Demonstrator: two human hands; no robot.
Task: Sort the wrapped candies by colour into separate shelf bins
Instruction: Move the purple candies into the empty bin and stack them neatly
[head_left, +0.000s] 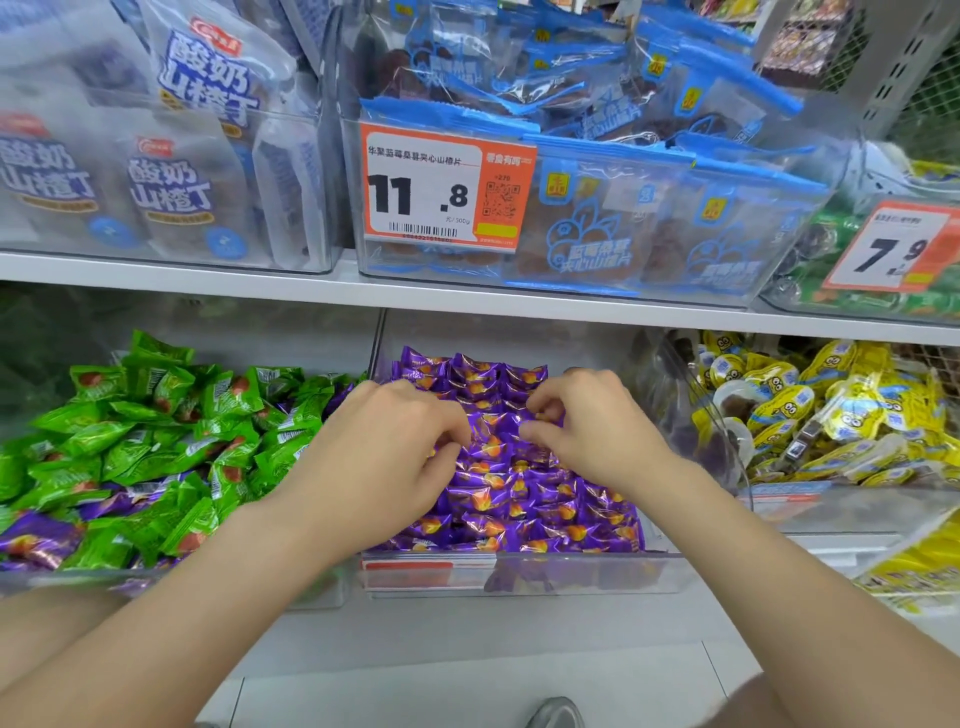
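Both hands were in the middle bin (571, 571) on the lower shelf, over the purple candies (519, 499) packed in rows there. The right hand (592, 431) had its thumb and forefinger nipped together on one purple wrapper, the other fingers (566, 387) curled above it. The left hand (384, 452) had its fingers (452, 426) bent down with the tips among the wrappers, and I could not tell whether it held one or only pressed on them. The main risk seemed to be the slick, loosely heaped wrappers: a careless pull could drag neighbours up and spoil the rows, or flick one over the low divider. The sorting looked unfinished, since the left bin (78, 582) held green candies (156, 415) with stray purple ones (31, 540) mixed in along its front, and the left forearm lay across that corner, likely to brush pieces over the rim. To the right, a clear curved wall (685, 395) kept the yellow packs (831, 395) apart. The upper shelf (208, 270), carrying blue packs (649, 218) and a price tag (447, 192), overhung the bins and limited how high a hand could lift.
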